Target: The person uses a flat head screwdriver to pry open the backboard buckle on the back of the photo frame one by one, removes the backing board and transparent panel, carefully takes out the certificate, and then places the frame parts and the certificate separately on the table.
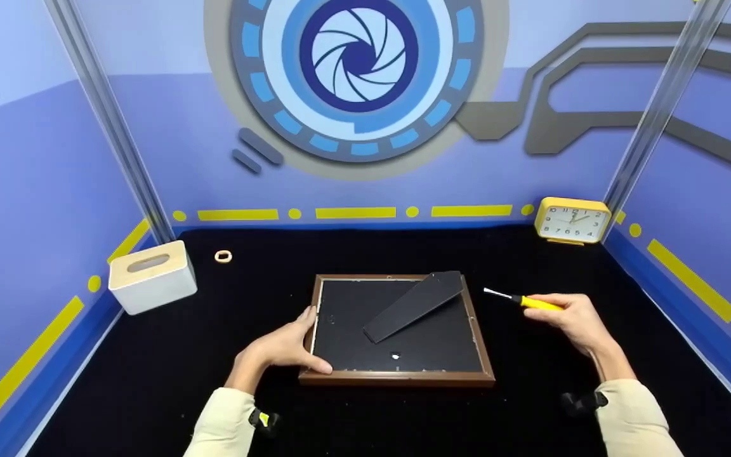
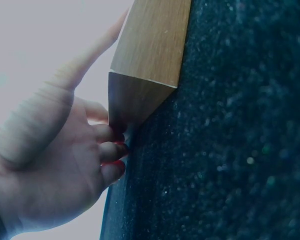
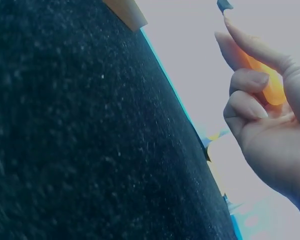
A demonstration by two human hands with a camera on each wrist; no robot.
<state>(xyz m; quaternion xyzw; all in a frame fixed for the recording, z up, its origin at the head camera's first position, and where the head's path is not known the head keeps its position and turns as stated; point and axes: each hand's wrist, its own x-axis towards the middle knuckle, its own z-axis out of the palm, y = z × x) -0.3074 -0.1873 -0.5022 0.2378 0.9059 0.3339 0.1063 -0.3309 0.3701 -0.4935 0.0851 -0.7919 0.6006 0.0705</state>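
Two bare hands attend a picture frame [image 1: 397,347] lying back side up at the centre of a black tabletop [image 1: 429,426]. At the frame's eight o'clock, the left hand [image 1: 283,346] grips its corner, probably to steady it. At three o'clock, the right hand [image 1: 573,317] pinches a yellow-handled screwdriver [image 1: 541,304], blade towards ten and clear of the frame, a hold that seems suited to guiding it. Brown edging [image 1: 397,379] borders a black back; the stand [image 1: 413,309] slants from one o'clock past centre.

blue-purple back wall [image 1: 169,139] w/ lg aperture graphic [image 1: 359,57], yellow dashes [image 1: 356,212] nr btm, metal corner posts [image 1: 110,120], blk tabletop [image 1: 403,425]
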